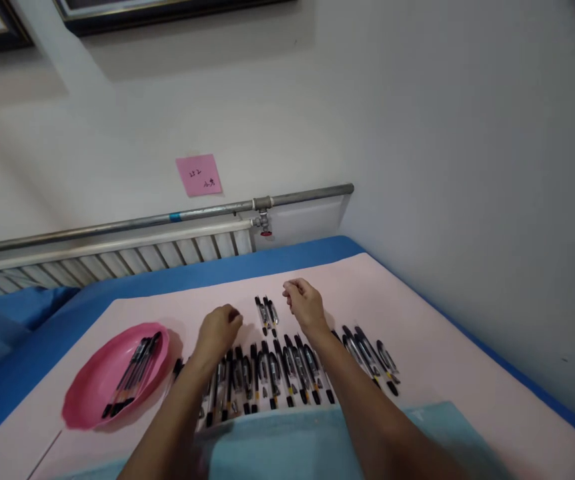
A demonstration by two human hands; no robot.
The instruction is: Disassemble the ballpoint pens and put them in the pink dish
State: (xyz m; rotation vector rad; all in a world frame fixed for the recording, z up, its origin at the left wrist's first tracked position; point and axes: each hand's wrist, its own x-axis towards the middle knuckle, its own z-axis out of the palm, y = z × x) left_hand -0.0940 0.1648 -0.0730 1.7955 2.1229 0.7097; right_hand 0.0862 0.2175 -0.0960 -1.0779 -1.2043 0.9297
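Note:
My left hand [219, 335] hovers over a row of several black pens [287, 370] laid side by side on a pale pink sheet [417, 320]. Its fingers are curled and something dark shows at the fingertips; I cannot tell what. My right hand [305, 305] is just beyond the row, fingers bent loosely, right of two pens [266, 313] lying apart from the row. Nothing shows in it. More pens [370, 353] lie at the right end of the row.
A pink oval tray [92, 390] with several black pens in it sits at the left. A light blue cloth [287, 443] lies at the near edge. Blue cover [42, 333] surrounds the sheet. A radiator, pipe and pink sticky note [198, 175] are on the wall behind.

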